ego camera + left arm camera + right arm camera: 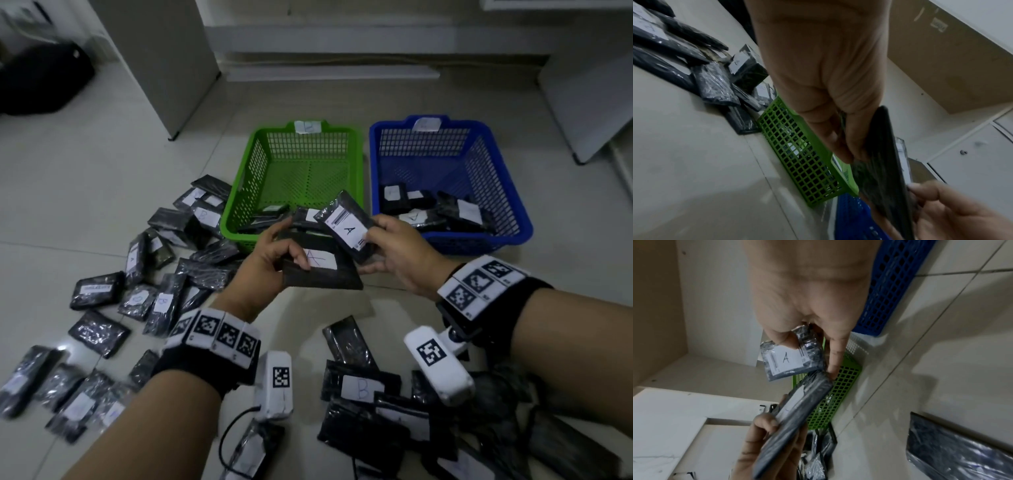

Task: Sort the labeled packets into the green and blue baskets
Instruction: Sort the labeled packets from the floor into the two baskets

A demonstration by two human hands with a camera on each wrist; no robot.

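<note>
My left hand (pixel 294 260) grips a large black packet (pixel 322 270) with a handwritten A label, held flat above the floor in front of the green basket (pixel 250 178). My right hand (pixel 371 250) pinches a smaller black packet (pixel 346 228) with a printed A label, tilted just above the large one. Its lower fingers touch the large packet's right edge. The blue basket (pixel 493 178) stands to the right of the green one. In the right wrist view the thumb lies on the A packet (pixel 785 360), above the large packet (pixel 797 410). The left wrist view shows the large packet (pixel 885 162) edge-on.
Several black packets lie in the blue basket (pixel 428 209) and a few in the green one (pixel 270 212). Loose packets (pixel 154 274) cover the tiled floor at left, and more packets (pixel 359 387) lie near me. White cabinet panels (pixel 164 61) and a black bag (pixel 44 78) stand behind.
</note>
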